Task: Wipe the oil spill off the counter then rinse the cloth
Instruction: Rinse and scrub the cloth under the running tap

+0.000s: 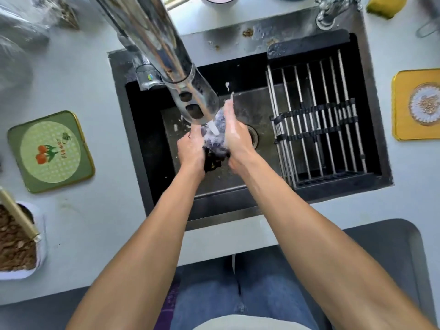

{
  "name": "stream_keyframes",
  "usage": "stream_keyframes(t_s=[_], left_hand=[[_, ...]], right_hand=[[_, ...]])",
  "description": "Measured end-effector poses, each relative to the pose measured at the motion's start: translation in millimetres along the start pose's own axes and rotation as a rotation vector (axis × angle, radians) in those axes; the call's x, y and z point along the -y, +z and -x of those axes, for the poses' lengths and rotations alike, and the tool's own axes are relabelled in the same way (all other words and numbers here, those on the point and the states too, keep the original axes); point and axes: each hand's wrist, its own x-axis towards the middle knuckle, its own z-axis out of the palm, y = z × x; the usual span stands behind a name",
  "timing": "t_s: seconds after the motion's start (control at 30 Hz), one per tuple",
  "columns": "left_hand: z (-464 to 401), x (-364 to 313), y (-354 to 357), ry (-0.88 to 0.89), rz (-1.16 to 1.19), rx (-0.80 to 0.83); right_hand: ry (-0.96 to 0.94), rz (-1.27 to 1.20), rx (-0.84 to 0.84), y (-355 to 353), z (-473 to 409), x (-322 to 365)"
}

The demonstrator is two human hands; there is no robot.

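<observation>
Head view: cloth (217,136) bunched between left hand (190,148) and right hand (235,136) fingers

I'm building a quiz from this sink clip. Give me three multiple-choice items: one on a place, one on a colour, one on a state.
1. Where is the cloth?
A. on the counter
B. between both hands over the sink
C. on the rack
2. What colour is the mat left of the sink?
A. green
B. red
C. blue
3. What is the faucet doing?
A. off
B. running onto the cloth
C. dripping onto the rack

B: the left hand and right hand hold it.
A: green with a gold rim.
B: a stream hits the cloth.
</observation>
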Motion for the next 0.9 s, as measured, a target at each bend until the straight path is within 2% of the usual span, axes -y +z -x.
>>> stream_keyframes(t_s=[0.1,0.17,0.27,0.33,0.43,0.5,0.57,0.63,0.73,0.9], left_hand=[[16.4,1.7,7.0,0.139,0.061,0.04],[22.9,-7.7,15.2,0.231,-0.019,0.022],[26.5,-23.6,26.2,0.33,-0.2,-0.106],[12.8,-26.7,18.4,0.344,-0.331,-0.156],[-10.1,-17.0,-6.4,0.297,-0.478,-0.113],[-10.6,-5.9,-18.4,0.165,-0.266,0.033],[-4.9,1.6,-22.8,-0.011,0.126,0.192],[-0.7,4.8,-24.6,-0.091,0.321,0.269],[4.3,3.6,-22.0,-0.099,0.379,0.35],[17.9,-5.9,-19.9,0.042,0.322,0.423]], right_hand=[[0.089,-0.099,-0.142,-1.3,-11.6,11.5],[0.056,-0.073,-0.194,-2.3,-13.3,6.8],[0.047,-0.153,-0.056,4.9,-1.0,-13.2],[0.089,-0.132,-0.022,11.3,7.1,-21.5],[0.041,-0.007,0.042,2.2,9.8,-21.0],[0.006,0.012,0.09,-12.1,9.2,-13.3],[-0.006,0.061,0.053,-24.4,4.3,-6.3],[-0.061,0.203,-0.018,-34.3,-3.3,-4.7],[-0.165,0.435,-0.093,-45.3,-13.7,-13.9],[-0.138,0.597,-0.144,-49.0,-4.7,-14.0]])
